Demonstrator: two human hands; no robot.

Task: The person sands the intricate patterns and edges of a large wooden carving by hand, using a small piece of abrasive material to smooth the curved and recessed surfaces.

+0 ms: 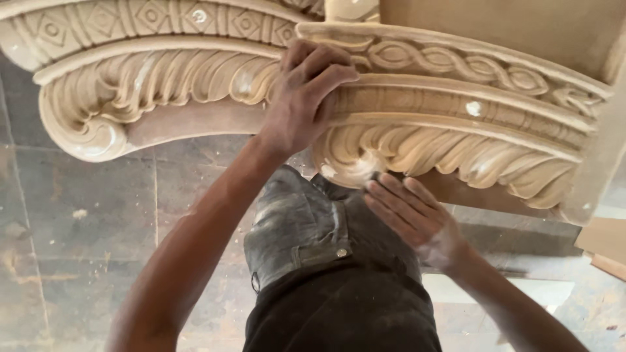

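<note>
Currently my left hand (pixel 306 98) grips the pale carved wooden moulding (pixel 456 111) at its upper edge — steadying it — while my right hand (pixel 411 215), fingers flat, presses its lower leaf carving.

Both arms are bare all the way up, no sleeves, no gloves, no watch or rings that I can spot. The left hand (pixel 306 98) and right hand (pixel 414 215) are both dusted with pale powder, heaviest on the right one around the palm and wrist. Below the hands there's a black shirt (pixel 339 313), also speckled with light dust. Just above that, between the two forearms, you get dark grey jeans (pixel 306 221), faded and dusty, with a metal rivet (pixel 341 252) by the pocket seam and a small loop at the edge.
</note>
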